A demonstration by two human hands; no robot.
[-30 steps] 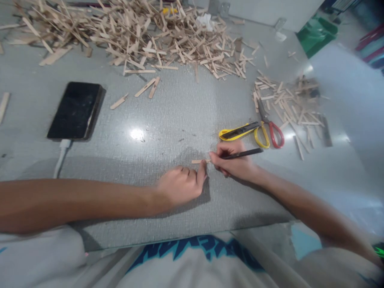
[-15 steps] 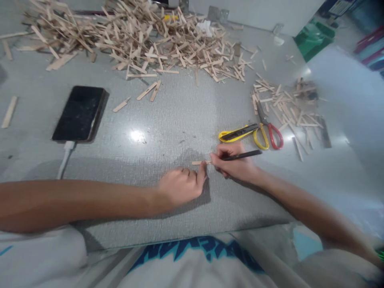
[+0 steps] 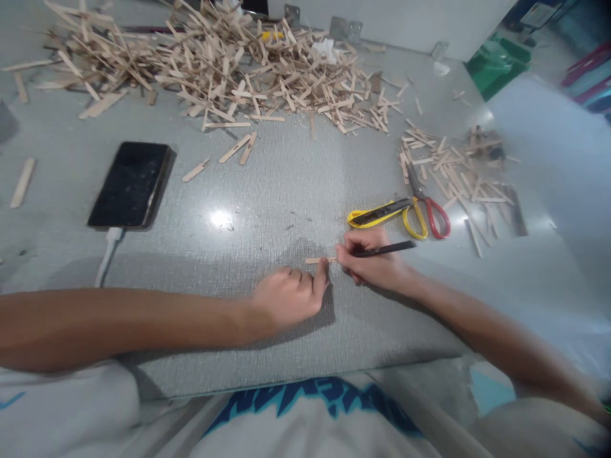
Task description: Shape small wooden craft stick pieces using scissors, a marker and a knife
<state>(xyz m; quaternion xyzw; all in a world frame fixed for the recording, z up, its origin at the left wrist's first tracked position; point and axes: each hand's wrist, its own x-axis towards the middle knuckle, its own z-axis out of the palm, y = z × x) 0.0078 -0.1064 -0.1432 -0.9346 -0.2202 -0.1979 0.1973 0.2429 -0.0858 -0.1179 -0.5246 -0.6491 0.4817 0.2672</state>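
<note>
Two bare hands meet over one narrow wooden stick (image 3: 312,261), which lies flat on the grey textured table (image 3: 286,191), roughly crosswise in my view. My left hand (image 3: 289,296) sits to the near left of it, knuckles up and most fingers curled in, with one extended finger bearing down on the stick. From my head camera I cannot tell whether the thumb closes on it from beneath. The stick's left end shows beyond that fingertip; its other end runs toward my right hand (image 3: 367,254), where the fingers cover what follows.

That right hand is closed in a writing-style grip on a slim dark tool (image 3: 391,248), whose back end points off to the right. I cannot see its tip, so I can't say whether it touches the wood.

Just beyond my right hand I have a yellow-and-black cutter (image 3: 379,214), and beside it scissors (image 3: 417,191) with one yellow and one red handle loop. Their blades reach a small heap of sticks (image 3: 453,162). A much larger pile of sticks (image 3: 238,70) spreads along the far side, and a phone (image 3: 131,184) on a white cable (image 3: 107,254) lies well to my left.
</note>
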